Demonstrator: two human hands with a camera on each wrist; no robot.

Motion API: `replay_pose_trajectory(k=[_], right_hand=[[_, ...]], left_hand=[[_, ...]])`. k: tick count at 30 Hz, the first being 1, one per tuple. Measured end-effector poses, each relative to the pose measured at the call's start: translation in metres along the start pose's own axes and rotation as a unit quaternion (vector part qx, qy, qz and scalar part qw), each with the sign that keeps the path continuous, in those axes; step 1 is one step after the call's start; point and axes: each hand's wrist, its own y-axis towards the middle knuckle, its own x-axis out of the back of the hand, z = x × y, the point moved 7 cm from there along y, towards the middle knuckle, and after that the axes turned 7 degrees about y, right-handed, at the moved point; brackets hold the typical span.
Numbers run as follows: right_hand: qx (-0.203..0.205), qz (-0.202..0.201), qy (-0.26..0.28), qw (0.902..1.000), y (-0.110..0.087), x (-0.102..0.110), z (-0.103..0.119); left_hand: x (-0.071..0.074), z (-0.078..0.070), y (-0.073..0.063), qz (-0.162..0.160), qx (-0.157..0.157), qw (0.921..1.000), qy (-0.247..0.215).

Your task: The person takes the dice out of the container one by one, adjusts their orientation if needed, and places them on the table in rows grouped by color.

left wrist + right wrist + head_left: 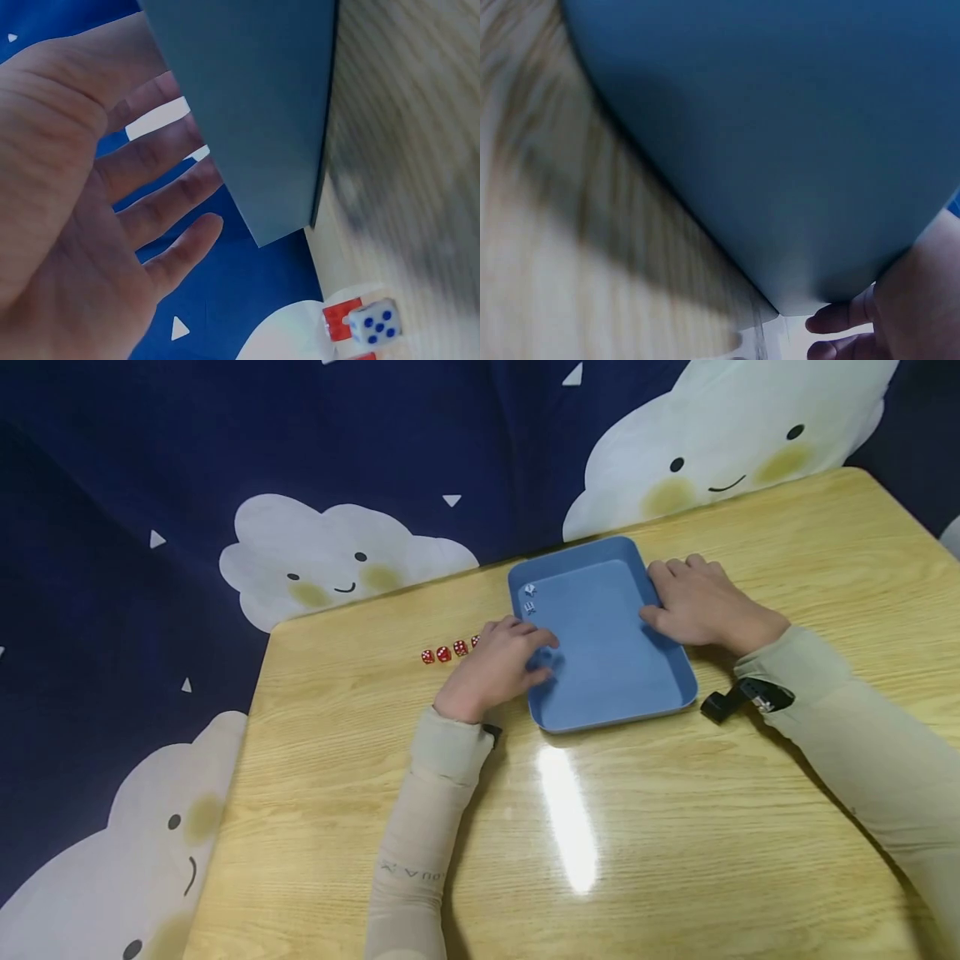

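Note:
A shallow blue tray (607, 635) lies on the wooden table. My left hand (504, 664) reaches over its left wall, fingers spread and lightly bent, with nothing visible between them. On the right wall my right hand (697, 606) holds the rim, its thumb over the edge and other fingers along the outside. Red dice (444, 653) with white spots form a row left of the tray, running behind my left hand. In the left wrist view, a white die (375, 322) with blue spots sits beside a red one. Small white shapes (529, 598) show by the tray's left wall.
The light wooden table (337, 760) carries a bright reflection in front of the tray. Behind it hangs a dark blue curtain (390, 435) with white clouds. A black strap (723, 703) sticks out from the right sleeve, close to the tray's corner.

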Motion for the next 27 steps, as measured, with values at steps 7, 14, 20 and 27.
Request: replay_pose_trajectory(k=[7,14,20,27], right_hand=[[0.002,0.001,0.0,1.0,-0.0011,0.001,0.0013],[0.001,-0.006,-0.001,1.0,-0.0012,0.0017,0.001],[0.001,-0.008,-0.002,1.0,-0.0008,0.0025,0.0017],[-0.001,-0.008,-0.003,1.0,-0.0003,0.0023,0.0014]], left_hand=[[-0.0063,-0.0021,0.0005,0.014,0.008,0.9996,0.024],[-0.0084,-0.0051,0.0007,0.018,0.005,0.999,0.04],[-0.0107,-0.0059,0.001,0.031,0.013,0.9983,0.048],[-0.0101,-0.0068,0.0007,0.038,0.041,0.9962,0.068]])
